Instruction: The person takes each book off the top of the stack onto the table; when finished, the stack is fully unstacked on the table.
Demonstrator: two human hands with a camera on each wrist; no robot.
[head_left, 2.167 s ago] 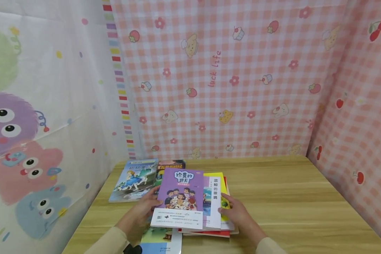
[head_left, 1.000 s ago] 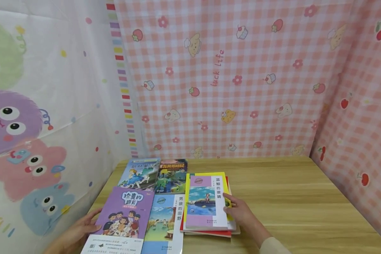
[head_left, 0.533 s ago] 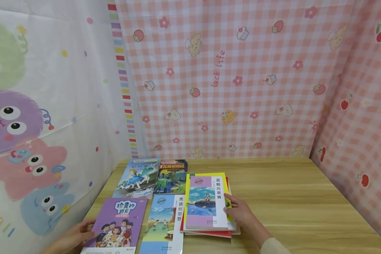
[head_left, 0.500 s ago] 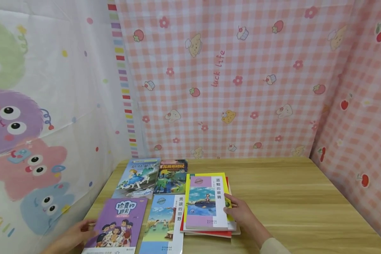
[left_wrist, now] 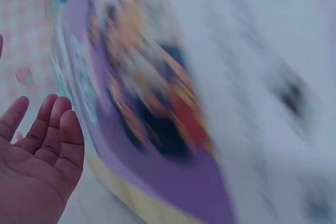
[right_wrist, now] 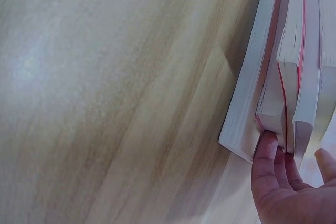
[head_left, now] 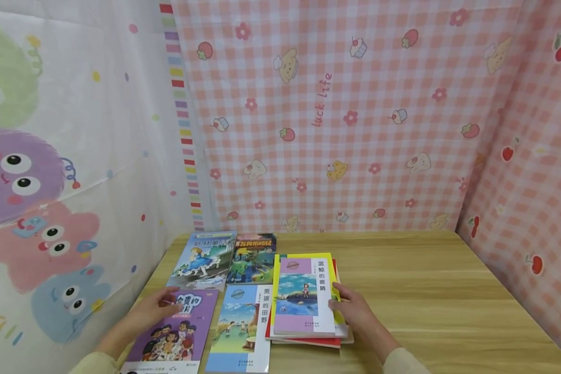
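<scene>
My left hand [head_left: 151, 314] is raised over the upper left part of a purple book [head_left: 173, 337] and partly hides its title. In the left wrist view its fingers [left_wrist: 50, 124] are relaxed and apart from the cover, holding nothing. My right hand [head_left: 357, 314] rests against the right side of a book stack, topped by a white-and-lilac book [head_left: 304, 296] with a lake picture. In the right wrist view the fingertips [right_wrist: 269, 142] touch the edges of the stacked books [right_wrist: 286, 82], while the thumb stands apart. Yellow and red covers show under the top book.
Beside the purple book lies a blue-and-white book [head_left: 238, 332]. Behind them are a blue book [head_left: 203, 262] with a girl in a dress and a dark green book [head_left: 252, 262]. The wooden table [head_left: 416, 291] extends to the right, with patterned curtains [head_left: 355, 156] around it.
The left hand carried the purple book from over the stack to the front left and set it down. It then let go and rose over the cover. The right hand stayed at the stack.
</scene>
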